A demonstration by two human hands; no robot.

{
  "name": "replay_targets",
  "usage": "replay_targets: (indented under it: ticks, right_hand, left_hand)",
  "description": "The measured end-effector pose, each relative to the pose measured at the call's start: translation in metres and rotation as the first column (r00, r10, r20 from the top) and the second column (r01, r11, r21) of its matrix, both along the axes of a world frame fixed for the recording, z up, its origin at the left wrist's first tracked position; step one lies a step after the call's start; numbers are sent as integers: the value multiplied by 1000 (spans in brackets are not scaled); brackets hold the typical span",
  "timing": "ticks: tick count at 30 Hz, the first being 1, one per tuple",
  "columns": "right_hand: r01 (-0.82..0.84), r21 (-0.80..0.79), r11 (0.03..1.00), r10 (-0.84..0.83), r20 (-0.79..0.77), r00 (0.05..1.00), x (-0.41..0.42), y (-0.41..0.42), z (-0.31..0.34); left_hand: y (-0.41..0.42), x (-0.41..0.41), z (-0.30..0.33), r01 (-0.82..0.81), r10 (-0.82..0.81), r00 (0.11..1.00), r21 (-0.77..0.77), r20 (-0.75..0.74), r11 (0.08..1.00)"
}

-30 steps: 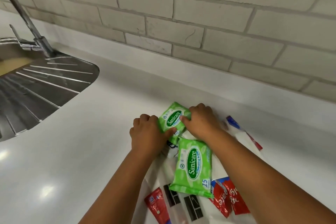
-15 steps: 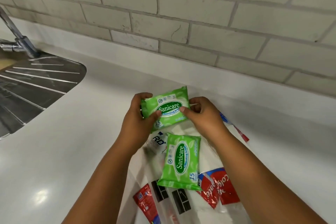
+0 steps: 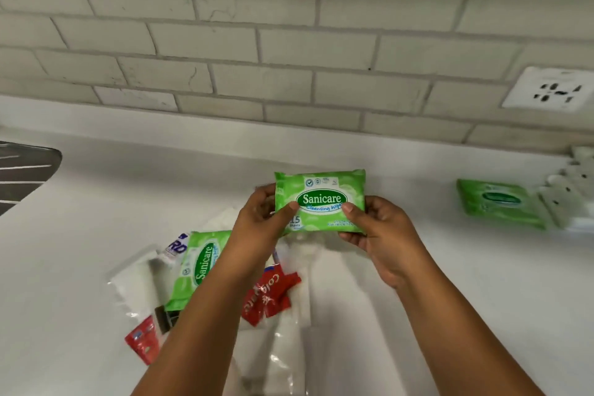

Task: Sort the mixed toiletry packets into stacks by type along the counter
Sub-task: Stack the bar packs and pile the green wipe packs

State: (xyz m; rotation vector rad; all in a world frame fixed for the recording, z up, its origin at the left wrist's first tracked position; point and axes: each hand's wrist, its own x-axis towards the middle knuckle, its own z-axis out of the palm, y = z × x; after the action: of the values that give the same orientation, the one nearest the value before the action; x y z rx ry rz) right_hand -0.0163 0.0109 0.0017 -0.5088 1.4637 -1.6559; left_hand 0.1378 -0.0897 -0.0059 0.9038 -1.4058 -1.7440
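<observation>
A green Sanicare wipes packet (image 3: 321, 190) is held level above the white counter (image 3: 80, 267), label facing me. My left hand (image 3: 260, 222) grips its left end and my right hand (image 3: 382, 235) grips its right end, thumbs on the front. Below my left arm lies a mixed pile: a second green wipes packet (image 3: 201, 264), red Colgate sachets (image 3: 270, 296), another red sachet (image 3: 143, 339) and a white packet with blue print (image 3: 175, 246), all on clear plastic. Far right, one more green wipes packet (image 3: 499, 202) lies on the counter.
White plug strips (image 3: 569, 193) sit beside the far-right packet against the wall. A wall socket (image 3: 556, 90) is set in the brick backsplash. The steel sink drainboard (image 3: 22, 170) shows at the left edge.
Both hands have lifted the green wipes packet off the pile and carried it up and to the right, turning it level. My view has swung right, bringing the far-right packet and socket into sight.
</observation>
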Motion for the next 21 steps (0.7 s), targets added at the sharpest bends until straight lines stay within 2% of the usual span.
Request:
replay_targets:
  ticks: [3, 7, 10, 12, 14, 17, 21]
  right_hand:
    - [75, 1, 997, -75, 26, 997, -43, 43, -2]
    - [188, 9, 982, -188, 85, 979, -93, 90, -10]
    - [297, -4, 955, -296, 57, 954, -135, 126, -19]
    - [387, 14, 922, -386, -42, 922, -159, 141, -28]
    - [452, 63, 890, -430, -211, 878, -182, 154, -36]
    - [506, 133, 852, -394, -473, 788, -210, 163, -39]
    - [553, 153, 819, -285, -728, 624, -249, 152, -42]
  left_hand:
    - [31, -45, -6, 149, -150, 989, 53, 8, 987]
    - [69, -100, -12, 241, -242, 970, 105, -8, 965]
    - [98, -154, -18, 291, -294, 956, 118, 12, 949]
    - [112, -184, -22, 308, -316, 948, 121, 47, 944]
    - [121, -215, -24, 329, -335, 934, 72, 122, 942]
    - [124, -257, -26, 353, -326, 904, -52, 275, 934]
    - [117, -306, -31, 325, -263, 897, -130, 355, 937]
